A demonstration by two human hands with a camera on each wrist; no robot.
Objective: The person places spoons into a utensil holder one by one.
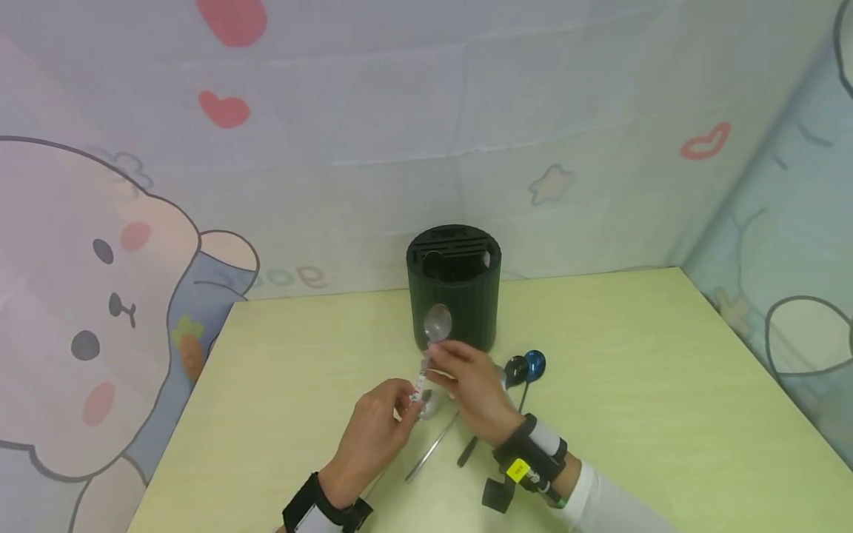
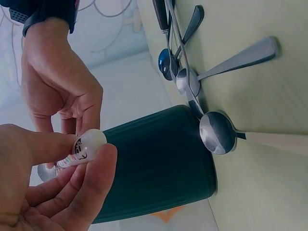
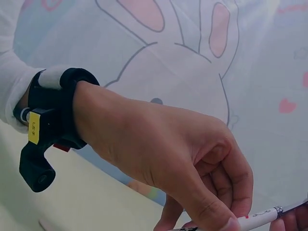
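Both hands hold one spoon (image 1: 437, 323) above the table, its silver bowl up and its white handle (image 2: 89, 142) pointing down toward me. My left hand (image 1: 408, 396) pinches the round end of that handle between thumb and fingers, seen close in the left wrist view (image 2: 91, 149). My right hand (image 1: 440, 359) grips the handle higher up, just under the bowl; in the right wrist view its curled fingers (image 3: 231, 221) close round the white handle (image 3: 262, 219). A dark green ribbed cylindrical holder (image 1: 455, 289) stands directly behind the spoon.
Several spoons lie on the yellow-green table (image 1: 633, 385) by the holder: a blue one (image 1: 534, 363), a black one (image 1: 515, 368) and a silver one (image 1: 433, 444) under my hands. A cartoon-print cloth (image 1: 100, 296) walls the table at the back and both sides.
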